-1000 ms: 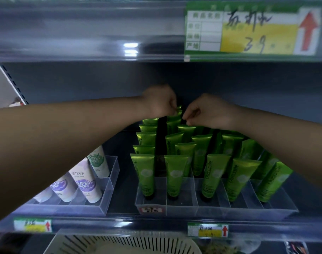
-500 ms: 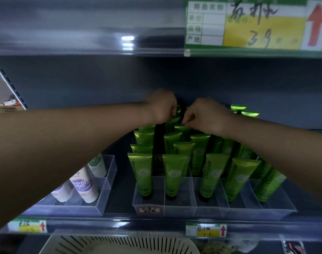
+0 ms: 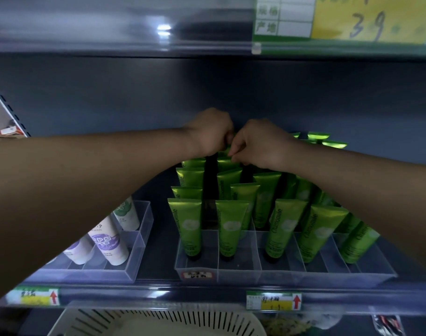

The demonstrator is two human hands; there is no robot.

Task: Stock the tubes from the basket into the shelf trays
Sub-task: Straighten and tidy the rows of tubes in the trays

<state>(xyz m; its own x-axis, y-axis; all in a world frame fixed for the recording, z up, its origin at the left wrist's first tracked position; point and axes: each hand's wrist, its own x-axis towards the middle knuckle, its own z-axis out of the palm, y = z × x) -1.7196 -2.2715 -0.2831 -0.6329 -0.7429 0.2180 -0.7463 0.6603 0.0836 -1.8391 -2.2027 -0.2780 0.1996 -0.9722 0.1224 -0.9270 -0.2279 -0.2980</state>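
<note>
Hands closer than a second ago: left hand [image 3: 210, 134], fingers [image 3: 227, 137] curled, grip unclear, nearly touches right hand [image 3: 261, 144], whose fingers [image 3: 234, 153] pinch the top of a back-row green tube [image 3: 225, 164].

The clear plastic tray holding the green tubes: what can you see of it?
The clear plastic rectangular tray sits flat on the dark shelf. Thin see-through dividers split it into lanes running front to back. Inside, glossy green squeeze tubes stand cap-down in rows. A small red-and-white sticker marks its front left corner. The left hand and right hand reach the back tubes; neither visibly touches the tray.
</note>
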